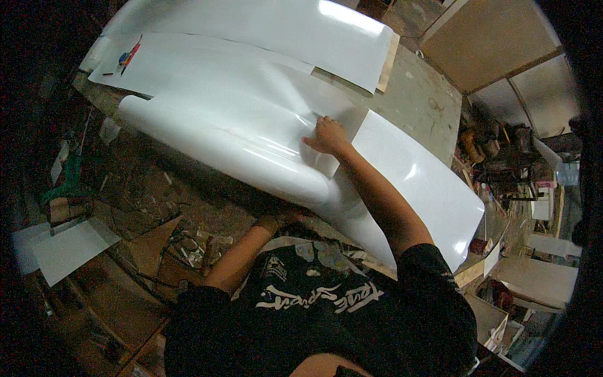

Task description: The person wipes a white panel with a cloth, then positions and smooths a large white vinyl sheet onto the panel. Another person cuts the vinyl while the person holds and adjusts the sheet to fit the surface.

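A large glossy white sheet (220,119) lies across the worktable, its near side bulging in a long rounded curl over the table edge. My right hand (329,135) is closed on this sheet near its right end, thumb apart and fingers bent, with creases running out from the grip. Low beside the curl's underside, close to my body, is my left hand (276,222); its fingers are hidden in shadow. Another white piece (421,182) spreads flat to the right of my right forearm. A further white sheet (276,25) covers the far side of the table.
A small red and blue tool (129,56) rests on the sheet at the far left. The grey tabletop (421,100) shows at the right. Cut white pieces (75,250) and scraps lie low on the left. Large boards (490,41) stand at the far right.
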The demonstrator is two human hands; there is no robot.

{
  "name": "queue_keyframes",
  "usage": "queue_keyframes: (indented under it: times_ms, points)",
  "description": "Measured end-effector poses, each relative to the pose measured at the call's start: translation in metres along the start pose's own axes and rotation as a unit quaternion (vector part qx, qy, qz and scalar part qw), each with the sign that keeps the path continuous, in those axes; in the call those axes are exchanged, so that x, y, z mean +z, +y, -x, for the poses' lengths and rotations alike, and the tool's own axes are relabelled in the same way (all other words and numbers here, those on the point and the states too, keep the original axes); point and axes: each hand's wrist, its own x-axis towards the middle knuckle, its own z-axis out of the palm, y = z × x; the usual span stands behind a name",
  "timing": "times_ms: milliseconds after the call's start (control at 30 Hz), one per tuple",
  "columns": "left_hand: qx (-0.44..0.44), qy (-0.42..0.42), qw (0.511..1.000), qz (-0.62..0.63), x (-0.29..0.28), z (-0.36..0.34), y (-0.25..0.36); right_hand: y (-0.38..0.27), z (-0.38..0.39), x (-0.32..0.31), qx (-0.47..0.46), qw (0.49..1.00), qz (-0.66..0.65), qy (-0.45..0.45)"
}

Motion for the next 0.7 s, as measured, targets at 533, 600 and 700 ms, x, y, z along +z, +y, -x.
queue_keyframes:
  times_ms: [533, 600, 700]
  points:
    - [0.033, 0.052, 0.994, 0.086, -0.01, 0.012, -0.006, -0.014, -0.012, -0.002, -0.002, 0.995, 0.035, 0.093]
    - [0.055, 0.075, 0.989, 0.117, -0.007, 0.013, -0.007, -0.014, -0.011, -0.003, -0.016, 0.994, 0.04, 0.103]
    - [0.091, 0.104, 0.978, 0.155, -0.003, 0.01, -0.009, -0.013, -0.011, -0.003, -0.017, 0.993, 0.046, 0.111]
